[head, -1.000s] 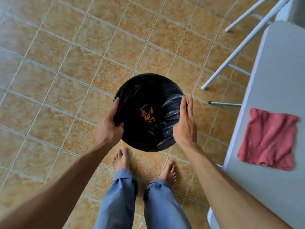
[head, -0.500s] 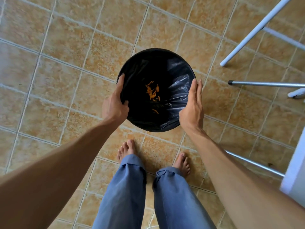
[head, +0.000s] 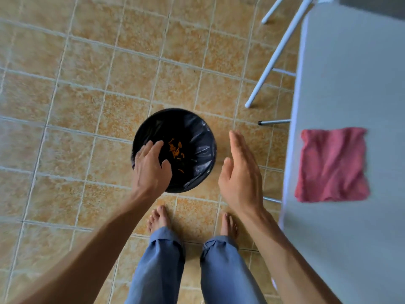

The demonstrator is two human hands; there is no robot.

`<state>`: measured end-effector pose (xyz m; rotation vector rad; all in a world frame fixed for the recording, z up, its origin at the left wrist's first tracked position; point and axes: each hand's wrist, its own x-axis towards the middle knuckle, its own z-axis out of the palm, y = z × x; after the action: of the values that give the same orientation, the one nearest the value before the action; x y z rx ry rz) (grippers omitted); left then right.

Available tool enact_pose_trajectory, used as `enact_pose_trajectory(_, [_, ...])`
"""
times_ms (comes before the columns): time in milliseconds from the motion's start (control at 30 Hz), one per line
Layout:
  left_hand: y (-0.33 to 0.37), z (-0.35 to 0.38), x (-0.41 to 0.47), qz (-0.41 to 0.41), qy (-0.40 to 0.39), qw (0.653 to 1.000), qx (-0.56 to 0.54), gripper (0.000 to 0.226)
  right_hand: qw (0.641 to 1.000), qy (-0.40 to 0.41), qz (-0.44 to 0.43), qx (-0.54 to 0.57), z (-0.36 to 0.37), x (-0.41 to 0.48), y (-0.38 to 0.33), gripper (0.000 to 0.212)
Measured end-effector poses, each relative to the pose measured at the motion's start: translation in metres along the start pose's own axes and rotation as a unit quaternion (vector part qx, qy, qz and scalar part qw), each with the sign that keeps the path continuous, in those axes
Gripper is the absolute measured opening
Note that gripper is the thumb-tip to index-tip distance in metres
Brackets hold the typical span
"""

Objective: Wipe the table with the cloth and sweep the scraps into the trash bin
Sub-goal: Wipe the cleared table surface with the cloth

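A round trash bin (head: 197, 137) lined with a black bag stands on the tiled floor in front of my feet. Orange scraps (head: 175, 148) lie at its bottom. My left hand (head: 150, 170) hovers over the bin's near-left rim, fingers spread and holding nothing. My right hand (head: 241, 172) is raised to the right of the bin, apart from it, palm flat and fingers extended. A red cloth (head: 332, 164) lies crumpled flat on the grey table (head: 350, 73) at the right, near its left edge.
White table legs (head: 278, 51) and a thin metal bar (head: 274, 122) stand on the tan tiled floor (head: 76, 106) right of the bin. My bare feet and blue trouser legs (head: 162, 266) are just behind the bin.
Both hands have let go of the bin, which now rests on the floor. My right hand has moved away to the right. The view has swung back, showing the table and cloth.
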<state>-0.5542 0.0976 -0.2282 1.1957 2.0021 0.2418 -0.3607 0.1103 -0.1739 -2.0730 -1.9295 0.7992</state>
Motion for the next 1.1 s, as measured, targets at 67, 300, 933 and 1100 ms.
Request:
enact_pose_trajectory(67, [0.037, 0.001, -0.016, 0.067, -0.003, 0.998, -0.003, 0.054, 0.999, 0.049, -0.002, 0.016, -0.044, -0.009, -0.003, 0.054])
enact_pose_trajectory(300, [0.156, 0.028, -0.07, 0.241, 0.087, 0.964, -0.075, 0.042, 0.968, 0.234, 0.084, -0.032, -0.127, -0.002, 0.081, 0.048])
enact_pose_trajectory(933, [0.244, 0.147, -0.111, 0.175, 0.163, 0.967, 0.085, 0.056, 0.918, 0.025, -0.317, -0.237, -0.174, 0.169, 0.16, 0.055])
enact_pose_trajectory(1100, [0.241, 0.15, -0.114, 0.17, 0.161, 0.966, 0.114, 0.06, 0.971, 0.132, -0.122, -0.158, -0.143, 0.173, 0.116, 0.057])
